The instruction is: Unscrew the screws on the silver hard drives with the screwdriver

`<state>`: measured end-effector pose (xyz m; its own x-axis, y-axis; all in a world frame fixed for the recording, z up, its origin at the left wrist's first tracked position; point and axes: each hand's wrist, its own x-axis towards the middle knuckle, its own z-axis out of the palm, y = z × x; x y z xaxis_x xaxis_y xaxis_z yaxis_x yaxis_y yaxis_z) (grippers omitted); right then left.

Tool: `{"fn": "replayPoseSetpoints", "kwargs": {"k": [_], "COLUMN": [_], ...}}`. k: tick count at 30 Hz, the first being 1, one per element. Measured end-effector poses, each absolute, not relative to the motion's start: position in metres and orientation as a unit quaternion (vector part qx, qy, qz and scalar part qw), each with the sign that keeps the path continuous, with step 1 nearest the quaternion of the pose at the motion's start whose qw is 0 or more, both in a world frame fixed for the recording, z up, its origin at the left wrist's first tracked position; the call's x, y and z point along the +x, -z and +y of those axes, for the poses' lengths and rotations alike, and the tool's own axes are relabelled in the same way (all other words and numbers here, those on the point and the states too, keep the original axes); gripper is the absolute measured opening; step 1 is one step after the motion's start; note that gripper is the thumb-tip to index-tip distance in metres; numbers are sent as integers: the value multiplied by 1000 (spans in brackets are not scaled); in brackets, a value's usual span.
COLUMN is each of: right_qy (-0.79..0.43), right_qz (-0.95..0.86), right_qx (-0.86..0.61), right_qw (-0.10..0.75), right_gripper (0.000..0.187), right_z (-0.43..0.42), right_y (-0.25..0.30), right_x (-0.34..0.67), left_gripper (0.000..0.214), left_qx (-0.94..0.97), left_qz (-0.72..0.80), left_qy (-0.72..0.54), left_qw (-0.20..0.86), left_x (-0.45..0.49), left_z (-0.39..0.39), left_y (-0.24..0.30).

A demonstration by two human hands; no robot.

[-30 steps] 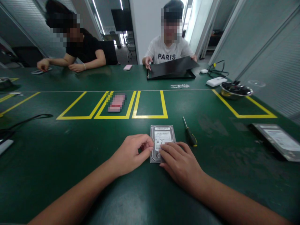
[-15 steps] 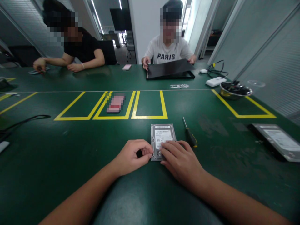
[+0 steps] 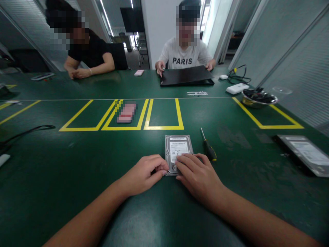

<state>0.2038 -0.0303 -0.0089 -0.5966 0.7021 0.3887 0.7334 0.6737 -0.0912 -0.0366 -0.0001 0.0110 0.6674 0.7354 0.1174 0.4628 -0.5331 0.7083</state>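
Hard drive lies partly under right hand, left hand apparently touching.

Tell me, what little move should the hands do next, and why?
Perhaps grip the middle hard drive by both sides: the left hand is at its near left edge, and the right hand covers its near right part.
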Motion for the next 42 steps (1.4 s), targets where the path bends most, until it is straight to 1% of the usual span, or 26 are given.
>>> {"fn": "replayPoseSetpoints", "kwargs": {"k": [6, 25, 32, 42], "right_qy": [38, 57, 53, 49], "right_qz": [-893, -894, -894, -895], "right_qx": [-401, -392, -395, -395], "right_qw": [201, 208, 205, 200], "right_gripper": [29, 27, 27, 27], "right_z": [-30, -27, -27, -24], "right_y": [8, 8, 7, 6], "right_x": [204, 204, 205, 207], "left_gripper": [8, 13, 7, 10], "left_qx": [868, 909, 900, 898], "left_qz": [337, 280, 303, 305], "left_qy": [-197, -226, -231, -225], "left_qw": [307, 209, 210, 223], "left_x": [-36, -36, -37, -36], "left_z": [-1, -3, -4, -5], "left_y": [-12, -8, -4, -3]}}
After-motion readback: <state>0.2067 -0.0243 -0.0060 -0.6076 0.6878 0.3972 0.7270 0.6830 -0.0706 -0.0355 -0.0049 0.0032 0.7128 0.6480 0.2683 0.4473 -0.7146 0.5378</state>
